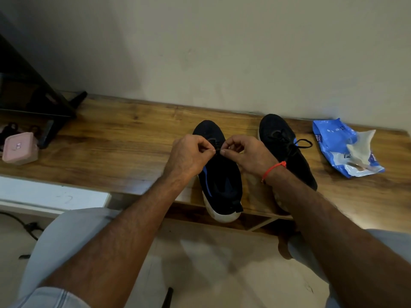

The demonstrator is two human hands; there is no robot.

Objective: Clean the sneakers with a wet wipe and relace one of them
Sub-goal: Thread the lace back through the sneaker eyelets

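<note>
I am pinching the black lace between thumb and forefinger of both my left hand and my right hand, fingers curled tight, over the near sneaker, which is lying on the wooden shelf with its white heel overhanging the front edge. The second sneaker is sitting just beside it to the right, laced, with the blue wet-wipe pack lying near it against the wall.

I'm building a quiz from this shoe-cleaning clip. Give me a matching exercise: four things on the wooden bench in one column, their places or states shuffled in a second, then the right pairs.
Things:
1. left sneaker
2. right sneaker
3. wet wipe pack
4. pink box

Places or states:
A. far left of the bench
B. lace pinched by both hands
C. far right, torn open
D. laces tied in a bow

Pairs: 1-B, 2-D, 3-C, 4-A
</note>
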